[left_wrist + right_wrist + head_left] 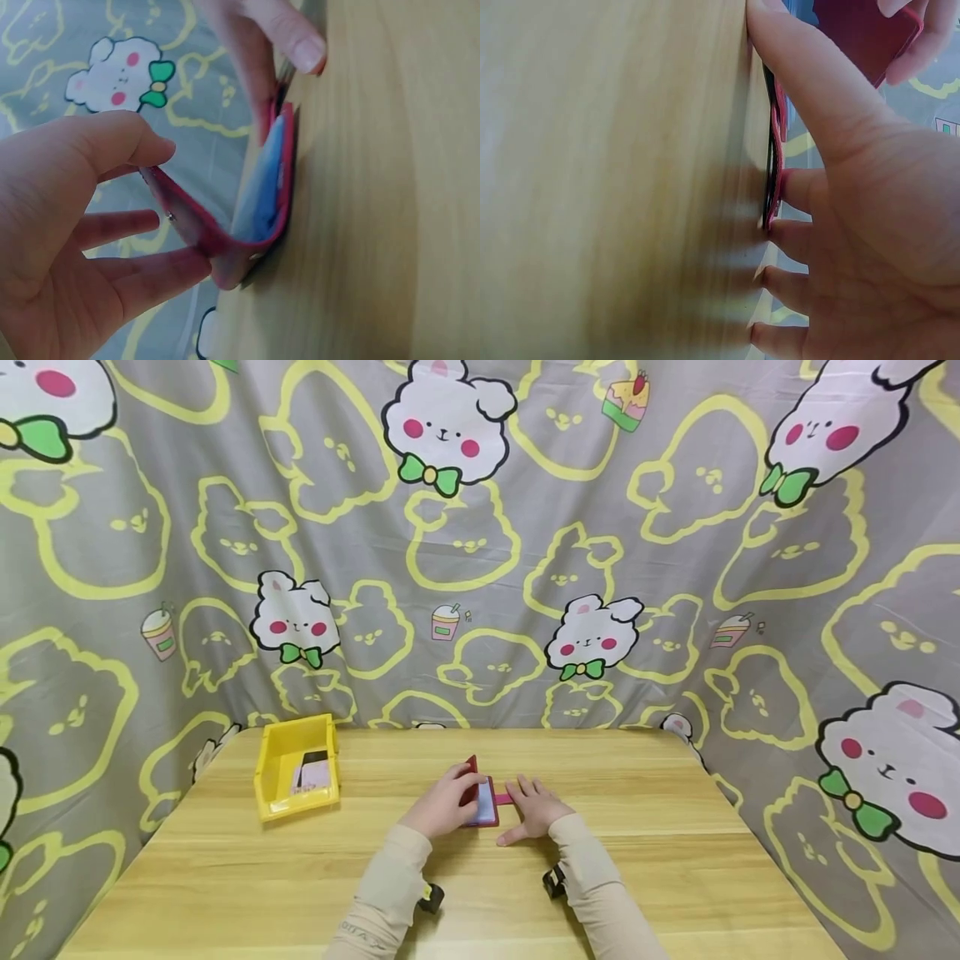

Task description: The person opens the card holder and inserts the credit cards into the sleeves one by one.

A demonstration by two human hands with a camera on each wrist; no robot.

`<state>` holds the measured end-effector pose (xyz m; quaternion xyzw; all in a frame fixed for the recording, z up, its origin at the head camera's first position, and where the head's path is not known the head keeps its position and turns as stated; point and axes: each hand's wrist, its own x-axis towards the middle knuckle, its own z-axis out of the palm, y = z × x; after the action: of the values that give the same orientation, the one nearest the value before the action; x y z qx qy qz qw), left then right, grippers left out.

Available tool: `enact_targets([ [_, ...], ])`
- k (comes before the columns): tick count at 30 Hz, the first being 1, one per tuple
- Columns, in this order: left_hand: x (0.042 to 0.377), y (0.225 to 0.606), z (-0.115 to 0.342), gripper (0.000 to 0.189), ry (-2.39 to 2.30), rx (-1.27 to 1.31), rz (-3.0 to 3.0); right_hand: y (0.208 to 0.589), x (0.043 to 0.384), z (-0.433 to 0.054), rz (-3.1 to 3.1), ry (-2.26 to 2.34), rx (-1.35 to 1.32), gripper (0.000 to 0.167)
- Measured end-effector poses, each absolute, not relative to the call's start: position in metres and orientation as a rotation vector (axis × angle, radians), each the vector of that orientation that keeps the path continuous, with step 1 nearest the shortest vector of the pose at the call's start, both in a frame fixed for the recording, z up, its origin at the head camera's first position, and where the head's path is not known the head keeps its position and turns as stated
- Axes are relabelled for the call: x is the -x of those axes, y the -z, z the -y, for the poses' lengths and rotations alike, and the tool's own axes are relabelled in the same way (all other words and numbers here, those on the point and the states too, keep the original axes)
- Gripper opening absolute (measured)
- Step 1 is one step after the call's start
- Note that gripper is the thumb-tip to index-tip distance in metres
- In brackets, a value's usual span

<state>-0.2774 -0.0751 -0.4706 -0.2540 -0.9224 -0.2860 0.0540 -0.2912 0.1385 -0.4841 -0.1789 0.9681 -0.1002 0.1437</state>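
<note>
A red card wallet (487, 803) stands partly opened on the table in front of me, its bluish clear sleeves (262, 187) showing inside. My left hand (444, 803) pinches the raised cover (184, 206) by its edge, thumb on one side and fingers on the other. To the right, my right hand (537, 810) lies with fingers spread, fingertips (784, 289) down on the table beside the wallet. Its index finger touches the pink closing strap (506, 799), which lies flat. A small metal snap (171, 217) shows on the cover.
A yellow bin (273, 768) stands at the table's left side, with a pinkish card-like item (312, 776) and something dark in it. The wooden table (675, 860) ends at a patterned grey curtain (480, 610) at the back and sides.
</note>
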Motion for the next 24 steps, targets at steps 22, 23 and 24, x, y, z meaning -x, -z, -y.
enact_targets([
  [22, 0.271, 0.484, 0.15, 0.039, 0.791, 0.509, 2.863, 0.481, 0.288, -0.138, -2.782, 0.219, 0.545, 0.106],
  [23, 0.272, 0.485, 0.153, 0.038, 0.773, 0.5, 2.874, 0.481, 0.288, -0.139, -2.784, 0.218, 0.545, 0.106],
  [24, 0.272, 0.487, 0.154, 0.038, 0.757, 0.493, 2.884, 0.481, 0.289, -0.139, -2.785, 0.219, 0.544, 0.106],
])
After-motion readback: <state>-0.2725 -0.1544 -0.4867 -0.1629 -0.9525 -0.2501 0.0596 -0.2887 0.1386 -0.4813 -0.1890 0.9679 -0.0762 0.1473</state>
